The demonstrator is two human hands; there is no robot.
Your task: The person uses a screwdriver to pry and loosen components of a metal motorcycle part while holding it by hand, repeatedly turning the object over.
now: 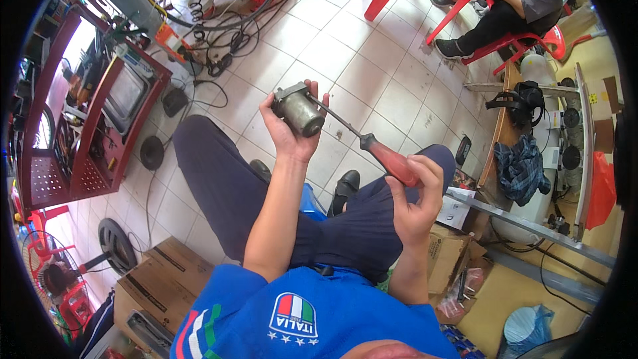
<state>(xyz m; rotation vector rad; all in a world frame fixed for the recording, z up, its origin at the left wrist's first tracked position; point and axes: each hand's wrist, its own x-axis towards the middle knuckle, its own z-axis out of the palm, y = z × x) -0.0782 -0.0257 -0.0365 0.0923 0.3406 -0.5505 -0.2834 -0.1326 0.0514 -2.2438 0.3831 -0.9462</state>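
My left hand [292, 134] is wrapped around a metal cylinder with a flanged end [302, 116], which looks like a small electric motor. It is held up over the floor between my knees, its rounded end tilted toward me and to the right. In my right hand [417, 209] is a screwdriver [395, 163] with a red and black handle, pinched near the handle's end by thumb and fingers. Its shaft points up and left, and the tip reaches the flanged end beside my left fingertips. Whether the tip sits in a screw cannot be made out.
A red tool cart [100, 126] with trays stands at left, cables [226, 46] on the tiles beyond it. Cardboard boxes [169, 272] lie near lower left. Another person [525, 6] sits on a red chair at upper right. A wooden bench [502, 119] holds a plaid cloth [522, 169].
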